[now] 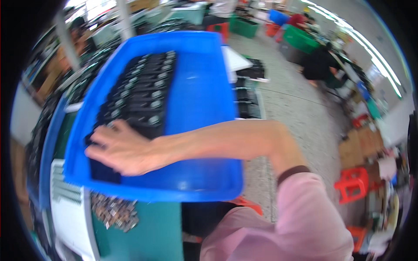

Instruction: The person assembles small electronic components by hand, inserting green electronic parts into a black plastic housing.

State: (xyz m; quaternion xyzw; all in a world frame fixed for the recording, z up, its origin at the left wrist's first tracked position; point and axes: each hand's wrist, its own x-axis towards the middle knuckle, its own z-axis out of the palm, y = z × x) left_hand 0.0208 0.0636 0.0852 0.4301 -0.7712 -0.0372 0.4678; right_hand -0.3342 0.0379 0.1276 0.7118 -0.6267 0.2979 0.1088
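Note:
My right hand (126, 150) reaches across a large blue plastic tub (198, 100) from the right, and its fingers are spread over the near-left end of the black parts inside. The fingertips rest on or just above them; blur and the hand itself hide the exact contact. These black parts (146, 82) look like flat blocks with small shiny squares, packed side by side in rows along the tub's left half. Below the hand shows a plain dark piece (104, 171) in the tub's corner. My left hand is out of view.
Under the tub lies a green work surface (156, 230) with a pile of small metallic pieces (115, 211) and a white tray (72, 213). More black parts (248, 102) lie beyond the tub's right side. Red stools (352, 185) and cardboard boxes (361, 145) stand at right; other people sit farther off.

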